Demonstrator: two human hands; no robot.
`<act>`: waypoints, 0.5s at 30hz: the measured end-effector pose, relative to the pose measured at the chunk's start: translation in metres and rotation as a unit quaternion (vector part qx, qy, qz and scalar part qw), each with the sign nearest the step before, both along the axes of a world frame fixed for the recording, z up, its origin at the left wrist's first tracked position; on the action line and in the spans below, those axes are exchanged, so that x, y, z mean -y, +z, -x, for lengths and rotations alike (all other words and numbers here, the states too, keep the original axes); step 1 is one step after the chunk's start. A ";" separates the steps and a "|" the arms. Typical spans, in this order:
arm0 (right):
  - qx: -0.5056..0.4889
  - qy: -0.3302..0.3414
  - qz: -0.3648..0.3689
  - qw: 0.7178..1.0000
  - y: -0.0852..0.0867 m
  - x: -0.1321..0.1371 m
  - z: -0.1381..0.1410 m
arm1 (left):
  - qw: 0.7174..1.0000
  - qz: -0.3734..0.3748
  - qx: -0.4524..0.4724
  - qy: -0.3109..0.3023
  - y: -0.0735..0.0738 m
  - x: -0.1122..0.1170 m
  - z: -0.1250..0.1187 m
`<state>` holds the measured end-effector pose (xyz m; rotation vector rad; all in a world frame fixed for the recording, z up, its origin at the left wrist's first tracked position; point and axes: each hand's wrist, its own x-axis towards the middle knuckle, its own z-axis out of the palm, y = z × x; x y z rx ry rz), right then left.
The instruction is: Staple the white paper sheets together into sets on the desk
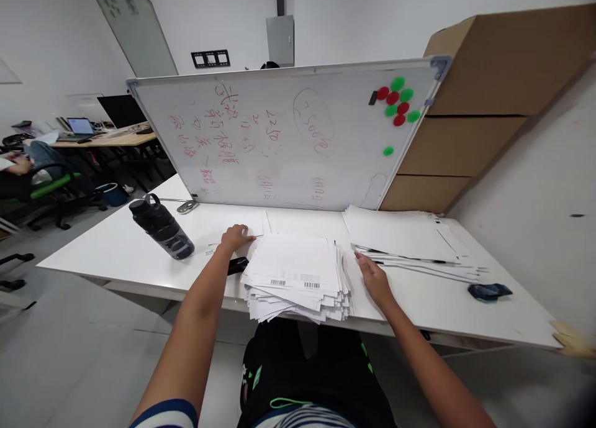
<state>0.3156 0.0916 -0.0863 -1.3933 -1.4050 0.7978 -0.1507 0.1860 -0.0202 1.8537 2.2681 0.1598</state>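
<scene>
Stack of papers (291,260): is sitting at the clock's centre on the surface (93,245), twelve pointing to the whiteboard (279,136); probably placed squarely before the person for both hands to reach.
Left hand (236,236): is resting at ten o'clock, thumb and forefinger visibly apart beside loose sheets, perhaps steadying them.
Right hand (373,277): is reaching in at three o'clock, fingertips near the wider paper pile (400,232) at two; whether the fingers are pinching anything, one cannot tell.
Bottle (162,228): is standing toward ten o'clock, seemingly kept clear of the papers.
Black object (238,266): is lying at nine o'clock, the left forearm partly covering it.
Hard to read: small print on the top sheet is blurring, and dark strips along the pile's edge are staying unclear.
</scene>
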 end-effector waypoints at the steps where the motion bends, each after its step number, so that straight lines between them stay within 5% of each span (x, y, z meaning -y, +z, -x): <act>1: -0.001 -0.001 0.001 1.000 -0.001 0.000 -0.001 | 1.000 -0.001 -0.008 0.007 -0.003 -0.002 0.000; 15: -0.029 0.000 0.015 0.999 -0.008 0.000 -0.003 | 0.998 0.004 0.051 0.030 -0.020 -0.023 0.027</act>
